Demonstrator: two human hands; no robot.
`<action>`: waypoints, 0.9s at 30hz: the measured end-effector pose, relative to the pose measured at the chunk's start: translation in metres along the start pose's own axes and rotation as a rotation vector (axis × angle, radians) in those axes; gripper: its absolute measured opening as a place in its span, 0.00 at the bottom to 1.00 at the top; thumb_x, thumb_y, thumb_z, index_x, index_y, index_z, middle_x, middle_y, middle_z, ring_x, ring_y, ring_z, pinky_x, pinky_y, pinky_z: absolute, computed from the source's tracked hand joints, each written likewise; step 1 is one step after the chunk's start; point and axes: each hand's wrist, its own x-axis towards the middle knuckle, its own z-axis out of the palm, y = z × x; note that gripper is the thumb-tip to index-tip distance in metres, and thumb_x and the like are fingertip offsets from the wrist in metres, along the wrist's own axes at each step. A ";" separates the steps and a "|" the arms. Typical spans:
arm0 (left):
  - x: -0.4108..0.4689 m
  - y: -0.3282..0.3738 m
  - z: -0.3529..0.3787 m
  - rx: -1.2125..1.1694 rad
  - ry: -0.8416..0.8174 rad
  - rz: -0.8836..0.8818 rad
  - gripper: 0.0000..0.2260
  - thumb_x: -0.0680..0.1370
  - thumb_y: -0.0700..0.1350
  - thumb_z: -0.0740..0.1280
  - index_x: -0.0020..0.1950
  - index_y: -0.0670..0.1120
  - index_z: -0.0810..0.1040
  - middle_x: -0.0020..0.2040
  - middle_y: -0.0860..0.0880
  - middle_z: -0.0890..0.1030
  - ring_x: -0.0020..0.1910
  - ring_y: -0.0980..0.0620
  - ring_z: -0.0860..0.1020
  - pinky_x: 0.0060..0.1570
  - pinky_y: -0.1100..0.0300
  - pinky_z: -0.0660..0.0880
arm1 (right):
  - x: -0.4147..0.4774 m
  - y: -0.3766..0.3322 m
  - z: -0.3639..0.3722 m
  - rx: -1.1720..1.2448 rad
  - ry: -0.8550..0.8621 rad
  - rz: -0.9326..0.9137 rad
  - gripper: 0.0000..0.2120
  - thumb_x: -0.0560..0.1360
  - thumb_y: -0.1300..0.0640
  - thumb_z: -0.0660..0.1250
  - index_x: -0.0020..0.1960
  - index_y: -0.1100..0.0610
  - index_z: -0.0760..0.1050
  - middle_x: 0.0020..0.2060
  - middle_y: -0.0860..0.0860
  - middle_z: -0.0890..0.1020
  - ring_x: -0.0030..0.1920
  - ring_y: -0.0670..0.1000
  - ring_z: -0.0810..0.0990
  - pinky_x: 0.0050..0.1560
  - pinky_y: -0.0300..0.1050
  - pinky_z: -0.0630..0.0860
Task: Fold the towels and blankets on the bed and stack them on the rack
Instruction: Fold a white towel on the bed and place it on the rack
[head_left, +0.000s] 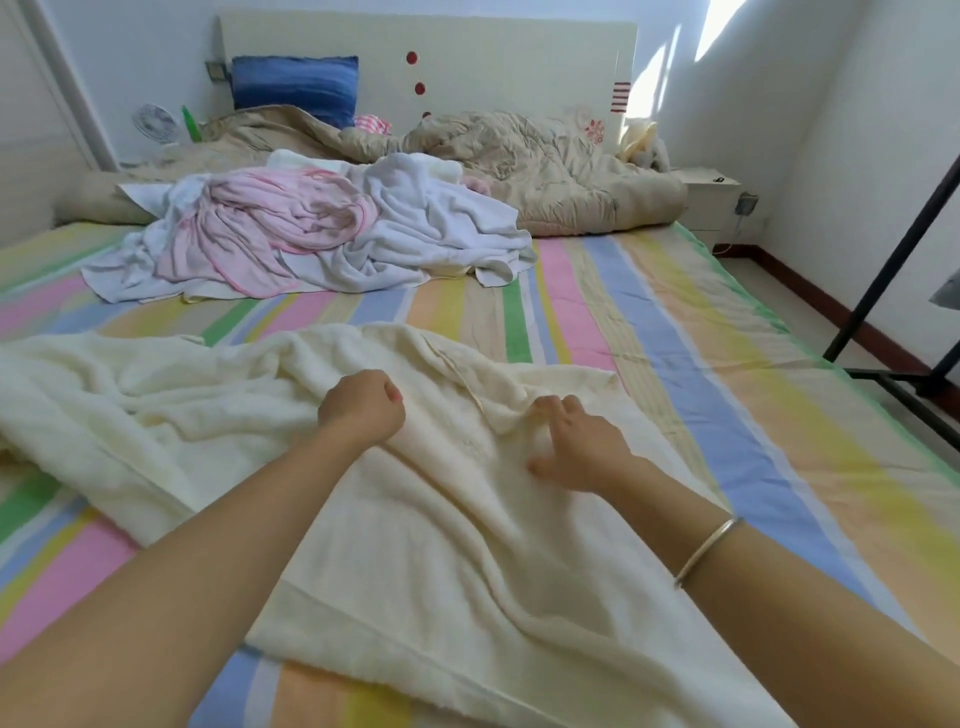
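Cream towel (426, 545) at lower centre: my left hand (361, 410) grips a fold, my right hand (576, 447) rests on it, fingers loose.

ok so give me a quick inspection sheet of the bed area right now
surface: striped sheet, lying flat
job's things: cream towel spread crumpled nearest; pink towel and white towels heaped beyond, unfolded
clutter: beige quilt, blue pillow, small fan, green bottle by the headboard
hands: left hand grips a cream towel fold; right hand rests spread fingers on it
cables: grey plug with cord beside bedside cabinet
surroundings: black rack at far right, white walls
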 end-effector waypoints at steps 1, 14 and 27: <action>0.007 -0.001 0.003 0.010 0.023 0.000 0.09 0.77 0.44 0.62 0.52 0.52 0.79 0.54 0.51 0.80 0.55 0.47 0.77 0.49 0.57 0.73 | 0.009 -0.001 0.005 0.077 0.029 0.000 0.41 0.70 0.46 0.71 0.75 0.51 0.52 0.69 0.52 0.63 0.61 0.57 0.74 0.48 0.47 0.70; 0.170 -0.001 0.024 0.104 0.061 0.064 0.21 0.79 0.41 0.58 0.73 0.49 0.66 0.69 0.48 0.71 0.66 0.45 0.71 0.57 0.52 0.71 | 0.168 0.012 -0.023 1.393 0.340 0.581 0.11 0.75 0.65 0.56 0.43 0.61 0.78 0.28 0.57 0.80 0.26 0.55 0.79 0.30 0.47 0.80; 0.225 0.095 0.019 -0.016 -0.733 0.083 0.08 0.75 0.40 0.67 0.49 0.36 0.73 0.33 0.50 0.70 0.28 0.53 0.68 0.29 0.62 0.66 | 0.237 0.135 -0.060 0.911 0.872 0.790 0.16 0.80 0.57 0.61 0.64 0.64 0.66 0.59 0.62 0.76 0.60 0.62 0.74 0.57 0.52 0.69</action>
